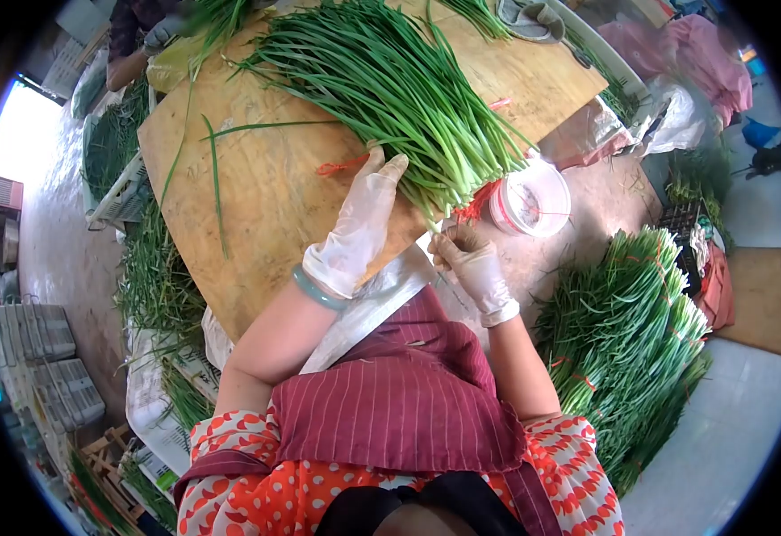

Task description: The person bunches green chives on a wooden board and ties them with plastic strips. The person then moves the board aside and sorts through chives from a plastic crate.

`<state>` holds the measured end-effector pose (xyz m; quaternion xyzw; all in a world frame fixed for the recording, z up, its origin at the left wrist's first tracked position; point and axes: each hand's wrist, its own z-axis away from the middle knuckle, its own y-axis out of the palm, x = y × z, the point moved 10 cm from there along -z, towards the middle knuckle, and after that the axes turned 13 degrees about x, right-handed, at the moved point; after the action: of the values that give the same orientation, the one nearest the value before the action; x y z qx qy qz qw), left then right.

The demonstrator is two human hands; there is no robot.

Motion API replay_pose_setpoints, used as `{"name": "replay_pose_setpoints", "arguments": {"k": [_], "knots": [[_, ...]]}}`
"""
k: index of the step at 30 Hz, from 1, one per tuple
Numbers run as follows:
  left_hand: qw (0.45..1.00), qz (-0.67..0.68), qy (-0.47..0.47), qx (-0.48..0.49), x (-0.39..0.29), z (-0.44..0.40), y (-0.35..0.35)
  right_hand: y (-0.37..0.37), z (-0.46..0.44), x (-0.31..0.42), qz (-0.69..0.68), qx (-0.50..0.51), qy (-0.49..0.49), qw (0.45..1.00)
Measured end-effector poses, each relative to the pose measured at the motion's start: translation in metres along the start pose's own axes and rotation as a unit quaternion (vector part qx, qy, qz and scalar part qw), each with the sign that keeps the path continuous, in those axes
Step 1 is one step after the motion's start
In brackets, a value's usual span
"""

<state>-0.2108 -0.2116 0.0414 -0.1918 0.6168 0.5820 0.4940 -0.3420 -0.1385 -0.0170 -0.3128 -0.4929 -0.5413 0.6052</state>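
Note:
A large bunch of garlic chives (399,89) lies on the wooden board, its pale cut ends towards me. My left hand (359,219), in a thin translucent glove, rests along the near left side of the bunch with its fingers stretched out, touching the stalks. Just below the pale ends is my right hand (475,263), gloved too. Its thumb and fingers are pinched together at a chive stalk (432,227) that hangs from the bunch. Red ties (477,204) hang by the stalk ends, and another red tie (341,166) lies beside my left fingers.
The wooden board (265,205) has loose leaves on it. A white bucket (551,196) stands beyond its right edge. Tied chive bundles (622,339) are piled at right. Crates (122,192) of greens stand at left. Another person's gloved hand (160,36) is at the top left.

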Motion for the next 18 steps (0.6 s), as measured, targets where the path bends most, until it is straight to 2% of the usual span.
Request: {"name": "replay_pose_setpoints", "arguments": {"k": [5,8,10,12,14,15,17,18], "knots": [[0.996,-0.081,-0.016,-0.013,0.010,-0.019,-0.024,-0.026,0.034,-0.005,0.021,0.018,0.005,1.000],[1.000,-0.010,-0.017,-0.003,0.002,-0.015,-0.014,-0.054,0.079,-0.003,0.051,0.033,0.023,0.998],[1.000,-0.002,-0.027,-0.010,0.002,-0.014,-0.012,-0.081,0.110,-0.002,0.029,0.001,0.042,0.999],[0.999,0.004,-0.032,-0.015,0.003,-0.014,-0.012,-0.106,0.142,0.019,0.031,0.012,-0.006,0.999],[0.999,0.007,-0.029,-0.040,0.001,-0.011,-0.017,-0.127,0.186,0.078,0.055,0.012,-0.142,0.988],[0.998,0.000,-0.034,-0.043,0.001,-0.011,-0.019,-0.142,0.213,0.102,0.073,-0.032,-0.228,0.970],[0.999,0.012,-0.033,-0.035,0.002,-0.013,-0.022,-0.210,0.282,0.122,0.010,-0.130,-0.336,0.933],[0.999,0.023,-0.032,-0.031,0.003,-0.014,-0.022,-0.254,0.314,0.122,-0.074,-0.183,-0.356,0.913]]}}
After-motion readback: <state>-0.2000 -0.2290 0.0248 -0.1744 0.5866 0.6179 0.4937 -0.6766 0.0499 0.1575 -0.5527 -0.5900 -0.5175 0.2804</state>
